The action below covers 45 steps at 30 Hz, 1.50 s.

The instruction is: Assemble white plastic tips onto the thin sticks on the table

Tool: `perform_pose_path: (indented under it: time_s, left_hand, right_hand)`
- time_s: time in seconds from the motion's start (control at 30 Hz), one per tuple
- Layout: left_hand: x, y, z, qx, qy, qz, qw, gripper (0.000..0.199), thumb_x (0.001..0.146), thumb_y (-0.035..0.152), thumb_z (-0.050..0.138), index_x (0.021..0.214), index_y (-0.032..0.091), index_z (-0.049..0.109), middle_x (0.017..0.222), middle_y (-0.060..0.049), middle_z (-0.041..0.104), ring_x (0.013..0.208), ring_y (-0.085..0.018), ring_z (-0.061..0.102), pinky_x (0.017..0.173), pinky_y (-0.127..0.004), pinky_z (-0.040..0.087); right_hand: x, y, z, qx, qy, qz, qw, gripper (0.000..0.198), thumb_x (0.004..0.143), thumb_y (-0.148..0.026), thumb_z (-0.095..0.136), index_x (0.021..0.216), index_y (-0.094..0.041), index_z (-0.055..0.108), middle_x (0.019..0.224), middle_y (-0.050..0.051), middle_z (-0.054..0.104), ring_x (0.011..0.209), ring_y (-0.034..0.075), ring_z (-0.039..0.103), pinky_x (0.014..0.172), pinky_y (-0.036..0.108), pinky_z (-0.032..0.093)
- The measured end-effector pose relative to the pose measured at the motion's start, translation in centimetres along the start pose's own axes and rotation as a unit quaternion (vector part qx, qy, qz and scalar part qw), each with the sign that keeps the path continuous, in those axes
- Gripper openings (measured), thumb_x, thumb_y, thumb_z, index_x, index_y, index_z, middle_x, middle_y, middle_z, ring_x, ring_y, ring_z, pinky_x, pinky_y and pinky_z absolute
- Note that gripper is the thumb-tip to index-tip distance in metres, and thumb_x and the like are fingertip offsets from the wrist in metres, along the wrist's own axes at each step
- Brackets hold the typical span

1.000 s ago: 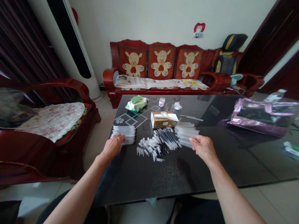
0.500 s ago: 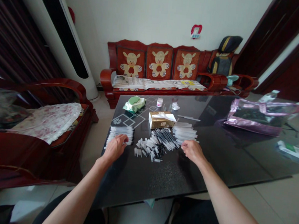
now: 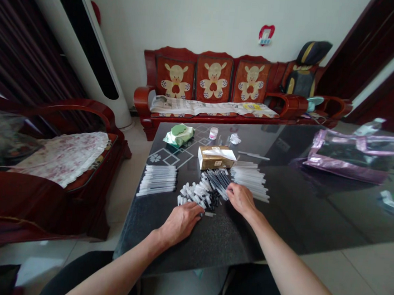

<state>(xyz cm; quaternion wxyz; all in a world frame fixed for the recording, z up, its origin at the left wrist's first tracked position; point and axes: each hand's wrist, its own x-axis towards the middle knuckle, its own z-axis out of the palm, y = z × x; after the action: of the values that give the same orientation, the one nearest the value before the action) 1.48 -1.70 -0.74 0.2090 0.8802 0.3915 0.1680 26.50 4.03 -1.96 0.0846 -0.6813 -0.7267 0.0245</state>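
Note:
My left hand rests at the near edge of a heap of white and black pen caps. Its fingers are curled together over the near pieces, and what they pinch is hidden. Across the heap, my right hand has its fingertips closed at the near right end of a bundle of dark pen refills. Just right of that hand lie clear pen barrels in a loose stack. On the left, a neat row of assembled-looking pens lies side by side, apart from both hands.
Behind the heap stands a gold tissue box. Farther back are a green wipes pack, a small white tub and crumpled tissue. A purple-edged clear bag sits on the table's right side.
My left hand has moved right and nearer, from the row of pens to the caps. My right hand has shifted slightly left onto the refills. The view has tilted a little.

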Motion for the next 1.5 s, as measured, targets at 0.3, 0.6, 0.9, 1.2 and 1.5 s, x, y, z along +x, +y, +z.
perform_pose_path:
  time_s: [0.3,0.6,0.9,1.2,1.5]
  left_hand:
    - [0.2,0.2,0.2,-0.007,0.005,0.000,1.000,0.021,0.092,0.019,0.042,0.104,0.022,0.059,0.093,-0.003,0.060,0.088,-0.015,0.058,0.078,-0.024,0.044]
    - [0.1,0.1,0.0,-0.040,0.022,-0.007,0.999,0.022,0.091,0.018,0.042,0.103,0.022,0.060,0.095,-0.004,0.062,0.091,-0.017,0.059,0.081,-0.025,0.044]
    - [0.3,-0.2,-0.6,-0.130,0.080,-0.029,0.988,0.019,0.087,0.019,0.049,0.098,0.021,0.065,0.093,-0.005,0.066,0.086,-0.017,0.061,0.079,-0.027,0.045]
    - [1.3,-1.7,-0.5,-0.529,0.133,-0.181,0.818,0.039,0.080,0.043,0.061,0.104,0.012,0.061,0.078,-0.006,0.067,0.066,-0.016,0.064,0.063,-0.029,0.052]
    - [1.0,-1.9,-0.9,-0.586,0.154,-0.216,0.766,0.035,0.074,0.046,0.067,0.078,0.012,0.060,0.066,-0.003,0.064,0.058,-0.013,0.063,0.055,-0.024,0.051]
  right_hand:
    - [0.4,-2.4,0.2,-0.098,-0.017,-0.031,0.995,0.028,0.093,-0.017,0.036,0.091,-0.012,0.063,0.082,0.014,0.071,0.080,0.025,0.069,0.068,0.030,0.045]
    - [0.6,-3.2,-0.1,-0.101,-0.025,-0.028,0.994,0.024,0.089,-0.007,0.040,0.090,-0.008,0.064,0.083,0.019,0.071,0.082,0.025,0.069,0.072,0.030,0.047]
    - [0.8,-3.1,-0.8,-0.094,-0.019,-0.018,0.995,0.025,0.090,-0.011,0.040,0.092,-0.010,0.064,0.082,0.017,0.071,0.078,0.023,0.069,0.068,0.028,0.044]
    - [-4.8,-7.1,-1.5,0.188,-0.010,-0.122,0.974,0.022,0.086,-0.021,0.048,0.071,-0.019,0.063,0.065,0.001,0.067,0.061,0.012,0.060,0.058,0.020,0.035]
    - [-3.7,-1.9,-1.9,0.093,0.015,-0.034,0.995,0.024,0.089,-0.027,0.047,0.076,-0.020,0.065,0.068,0.003,0.067,0.065,0.015,0.061,0.060,0.023,0.034]
